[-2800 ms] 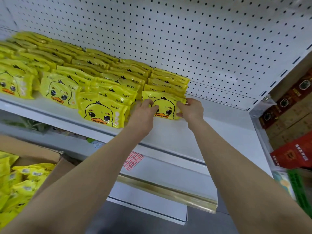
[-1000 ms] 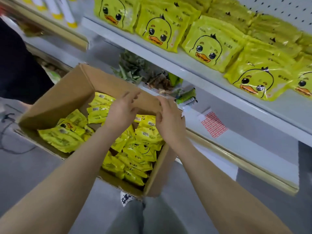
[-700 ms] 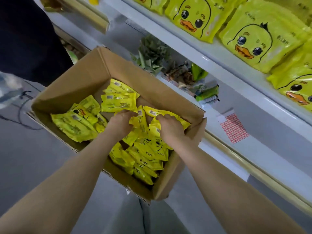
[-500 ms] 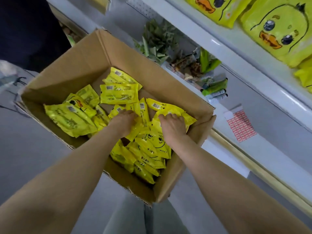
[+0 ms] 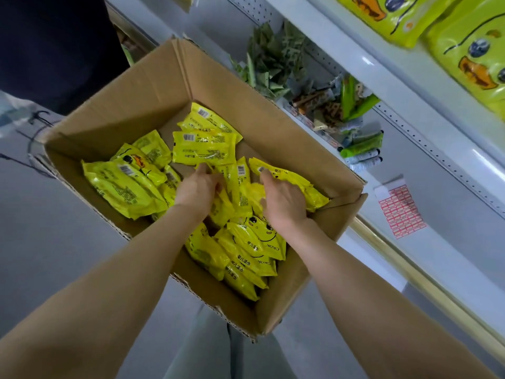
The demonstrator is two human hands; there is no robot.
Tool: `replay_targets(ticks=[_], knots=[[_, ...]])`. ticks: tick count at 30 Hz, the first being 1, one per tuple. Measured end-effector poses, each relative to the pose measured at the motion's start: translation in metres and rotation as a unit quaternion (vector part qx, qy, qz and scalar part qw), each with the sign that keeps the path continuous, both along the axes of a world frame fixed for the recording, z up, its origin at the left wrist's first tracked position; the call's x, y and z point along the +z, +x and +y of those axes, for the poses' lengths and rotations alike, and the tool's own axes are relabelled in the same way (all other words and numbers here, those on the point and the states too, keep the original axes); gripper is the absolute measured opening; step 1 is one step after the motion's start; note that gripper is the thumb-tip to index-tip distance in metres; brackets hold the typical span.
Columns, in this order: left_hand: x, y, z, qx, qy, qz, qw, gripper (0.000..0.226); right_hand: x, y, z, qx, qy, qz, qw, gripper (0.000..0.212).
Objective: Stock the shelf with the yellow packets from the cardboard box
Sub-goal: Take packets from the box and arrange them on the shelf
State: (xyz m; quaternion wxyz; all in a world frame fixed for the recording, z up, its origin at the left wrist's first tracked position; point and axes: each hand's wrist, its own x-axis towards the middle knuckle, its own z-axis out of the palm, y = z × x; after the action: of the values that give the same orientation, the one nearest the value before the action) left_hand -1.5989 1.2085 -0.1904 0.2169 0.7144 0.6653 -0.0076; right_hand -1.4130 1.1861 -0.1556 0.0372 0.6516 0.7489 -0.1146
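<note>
Down inside the cardboard box (image 5: 153, 86), both hands sit among the yellow packets (image 5: 203, 147).

Fingers (image 5: 202, 170) of the left hand (image 5: 195, 188) curl narrow into the heap, pinching at the edge of a packet; whether they truly grip it I cannot tell. Fingers of the right hand (image 5: 284, 201) are bent and spread over another packet, palm down, touching it, with the grip likewise unclear. Loose packets lie jumbled all around both hands, some showing barcodes, some a duck face. Just beside the open box, to the right, runs the white shelf (image 5: 410, 86), with more yellow duck packets (image 5: 472, 53) standing on it above.
</note>
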Motion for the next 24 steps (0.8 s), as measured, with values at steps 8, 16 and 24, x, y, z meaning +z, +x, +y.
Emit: replay_targets(ticks=[8,16,24], knots=[[0.007,-0.022,-0.001,0.091,-0.036,-0.074,0.992,0.028,0.0,-0.012,-0.002,0.056,-0.215,0.12,0.968,0.041],[0.003,-0.018,0.005,0.152,-0.156,-0.082,0.973,0.053,-0.024,-0.009,0.002,-0.014,-0.168,0.143,0.975,0.049],[0.002,-0.023,0.008,0.118,-0.132,-0.123,0.977,0.071,-0.027,-0.023,0.005,0.034,-0.217,-0.022,0.975,0.059]])
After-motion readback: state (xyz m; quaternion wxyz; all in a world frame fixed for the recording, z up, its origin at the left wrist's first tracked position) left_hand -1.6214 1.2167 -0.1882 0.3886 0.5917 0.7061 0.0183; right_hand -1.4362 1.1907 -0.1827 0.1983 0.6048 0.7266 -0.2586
